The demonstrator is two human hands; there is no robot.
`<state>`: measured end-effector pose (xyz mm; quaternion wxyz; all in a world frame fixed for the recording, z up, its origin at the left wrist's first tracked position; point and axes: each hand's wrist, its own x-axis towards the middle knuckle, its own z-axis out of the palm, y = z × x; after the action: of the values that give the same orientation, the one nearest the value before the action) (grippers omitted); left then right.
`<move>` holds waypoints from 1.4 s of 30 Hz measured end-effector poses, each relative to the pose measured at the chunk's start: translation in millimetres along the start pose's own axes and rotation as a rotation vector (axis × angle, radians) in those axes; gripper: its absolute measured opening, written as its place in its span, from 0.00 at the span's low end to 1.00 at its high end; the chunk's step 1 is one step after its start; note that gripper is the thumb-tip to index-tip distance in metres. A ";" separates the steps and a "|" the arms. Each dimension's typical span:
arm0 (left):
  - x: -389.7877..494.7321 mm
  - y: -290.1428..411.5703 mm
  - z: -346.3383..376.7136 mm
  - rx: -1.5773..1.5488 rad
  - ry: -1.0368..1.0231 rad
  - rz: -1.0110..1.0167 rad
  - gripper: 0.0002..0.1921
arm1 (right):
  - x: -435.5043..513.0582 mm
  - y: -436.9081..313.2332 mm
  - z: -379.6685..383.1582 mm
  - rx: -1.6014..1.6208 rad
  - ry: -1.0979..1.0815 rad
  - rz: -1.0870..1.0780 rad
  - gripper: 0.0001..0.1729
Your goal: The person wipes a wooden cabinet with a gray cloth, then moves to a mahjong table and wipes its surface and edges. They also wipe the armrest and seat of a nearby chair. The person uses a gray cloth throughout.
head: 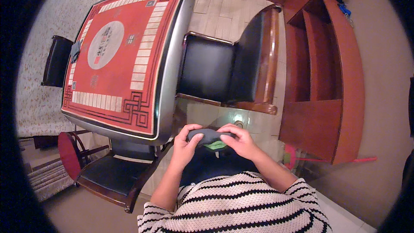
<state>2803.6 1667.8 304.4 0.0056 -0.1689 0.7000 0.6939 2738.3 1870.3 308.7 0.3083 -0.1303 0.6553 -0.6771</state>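
Observation:
Both hands hold a dark grey piece of folded fabric (pixel 204 136) in front of my waist. It looks like a rolled sock or a small cloth, though its kind is hard to settle. A bright green fabric part (pixel 216 145) shows along its lower edge. My left hand (pixel 187 140) grips the left end, thumb on top. At the right end, my right hand (pixel 238 139) pinches the fabric between thumb and fingers. On the far edge of the red-covered mahjong table (pixel 113 81) lies another dark grey cloth item (pixel 75 51).
A black-padded wooden chair (pixel 207 68) stands between the table and a reddish wooden cabinet (pixel 326 123). Another black chair (pixel 113 173) and a round red stool (pixel 69 155) are at lower left. A third chair (pixel 58 61) is beyond the table. Low on the right lies a pink rod (pixel 352 160).

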 end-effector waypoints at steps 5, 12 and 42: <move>34.7 43.6 94.7 0.131 -0.097 0.463 0.12 | -46.3 -36.6 -79.2 0.019 0.197 -0.103 0.10; 67.9 53.1 178.9 0.505 0.071 0.651 0.13 | -24.9 -30.3 -161.6 -0.299 0.553 -0.433 0.15; 193.2 39.8 183.1 0.515 -0.150 0.628 0.13 | 76.3 -17.7 -199.2 -0.637 0.646 -0.439 0.17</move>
<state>2570.2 1801.0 289.4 -0.1132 0.1108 0.8659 0.4745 2559.1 1985.3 287.2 -0.1149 -0.1364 0.8486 -0.4980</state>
